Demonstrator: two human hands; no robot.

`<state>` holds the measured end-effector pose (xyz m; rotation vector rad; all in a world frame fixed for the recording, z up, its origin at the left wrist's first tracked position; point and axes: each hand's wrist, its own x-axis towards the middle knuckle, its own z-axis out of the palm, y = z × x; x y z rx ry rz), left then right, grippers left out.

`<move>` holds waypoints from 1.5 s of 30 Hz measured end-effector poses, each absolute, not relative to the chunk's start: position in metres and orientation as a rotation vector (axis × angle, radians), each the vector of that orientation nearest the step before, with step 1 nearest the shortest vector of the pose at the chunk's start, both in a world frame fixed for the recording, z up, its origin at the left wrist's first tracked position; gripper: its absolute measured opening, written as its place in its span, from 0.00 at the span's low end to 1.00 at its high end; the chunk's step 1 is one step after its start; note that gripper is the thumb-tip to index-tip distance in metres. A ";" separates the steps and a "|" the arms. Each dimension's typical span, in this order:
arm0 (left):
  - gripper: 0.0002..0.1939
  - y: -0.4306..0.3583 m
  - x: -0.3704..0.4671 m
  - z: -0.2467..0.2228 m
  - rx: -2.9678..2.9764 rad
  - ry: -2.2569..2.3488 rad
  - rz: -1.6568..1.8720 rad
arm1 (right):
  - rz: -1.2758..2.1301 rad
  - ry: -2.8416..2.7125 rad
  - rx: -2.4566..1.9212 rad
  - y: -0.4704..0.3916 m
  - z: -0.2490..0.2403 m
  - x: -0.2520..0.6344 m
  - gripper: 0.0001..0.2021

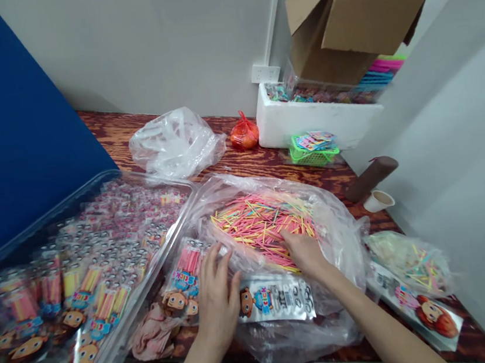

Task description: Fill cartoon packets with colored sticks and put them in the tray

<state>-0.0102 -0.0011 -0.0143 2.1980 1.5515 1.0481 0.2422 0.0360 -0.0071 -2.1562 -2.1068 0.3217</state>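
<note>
My left hand [218,296] rests with its fingers spread, between a filled stick packet [183,277] and a flat printed packet [274,298] lettered "STICK". Its fingertips touch the edge of the clear bag. My right hand [304,251] is curled into a heap of thin pink, yellow and blue sticks [251,221], its fingers closed at the near side of the heap; some fingertips are hidden. The heap lies in a large open clear plastic bag [336,223]. To the left, a clear plastic bin [178,230] holds many packets filled with sticks.
A crumpled plastic bag [176,142], a red bag of round fruit [244,133] and a green basket [313,152] stand at the back. A white foam box [314,117] supports a cardboard box [364,19]. At right are a paper cup [378,200] and another stick bag [415,260].
</note>
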 end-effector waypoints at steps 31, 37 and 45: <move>0.27 -0.034 0.044 -0.054 2.244 1.007 0.886 | 0.872 -1.233 -1.335 -0.031 -0.031 0.198 0.08; 0.28 -0.034 0.041 -0.037 2.218 1.119 1.000 | 0.884 -1.252 -1.340 -0.040 -0.024 0.197 0.10; 0.33 -0.029 0.050 -0.002 2.624 0.811 0.794 | 0.909 -1.243 -1.250 -0.049 -0.031 0.178 0.13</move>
